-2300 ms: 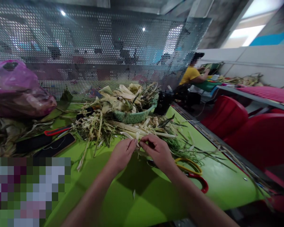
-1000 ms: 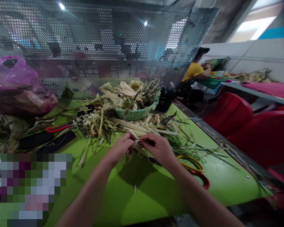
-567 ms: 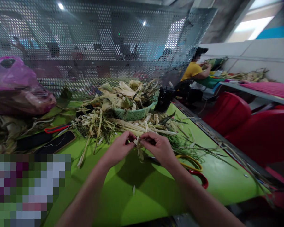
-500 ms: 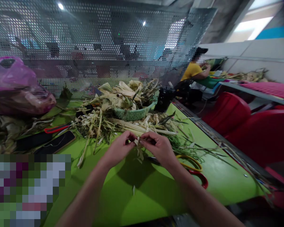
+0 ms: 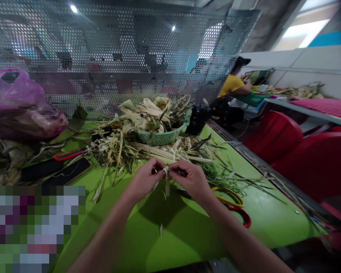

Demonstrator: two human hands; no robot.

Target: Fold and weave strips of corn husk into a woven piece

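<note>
Left hand [image 5: 147,177] and right hand [image 5: 191,177] pinch a narrow, pale plant strip [image 5: 167,186] above a lime-green desk [image 5: 130,242].
Fingers of both grip its top; dangling lengths suggest unfinished work. Cream dried husks [image 5: 149,110] fill a mint-green perforated plastic basket [image 5: 159,139] beyond.

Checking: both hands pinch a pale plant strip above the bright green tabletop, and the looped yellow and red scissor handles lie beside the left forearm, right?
One slip: the head view shows the looped yellow and red scissor handles beside the right forearm, not the left. The rest stands: the left hand and right hand pinch a pale plant strip above the bright green tabletop.
</note>
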